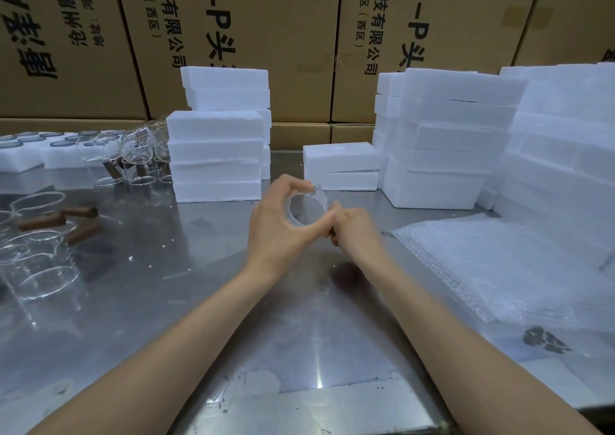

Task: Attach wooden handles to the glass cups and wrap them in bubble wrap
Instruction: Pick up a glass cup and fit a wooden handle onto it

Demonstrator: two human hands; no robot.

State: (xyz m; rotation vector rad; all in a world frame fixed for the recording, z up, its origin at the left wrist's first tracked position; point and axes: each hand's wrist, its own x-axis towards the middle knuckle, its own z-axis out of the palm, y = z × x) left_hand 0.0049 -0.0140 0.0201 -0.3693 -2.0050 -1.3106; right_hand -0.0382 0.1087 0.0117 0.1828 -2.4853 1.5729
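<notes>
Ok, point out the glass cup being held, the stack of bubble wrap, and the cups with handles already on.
glass cup point(304, 209): head view, on its clear round wall.
bubble wrap point(499, 261): head view, on the top sheet.
cups with handles point(50, 228): head view, on a brown wooden handle.

On my steel desk point(166, 301), clear glass cups with brown wooden handles point(40, 235) lie left, clear bubble-wrap sheets point(499, 268) right, white foam block stacks point(216, 155) behind, brown cardboard boxes point(266, 35) beyond them.
</notes>
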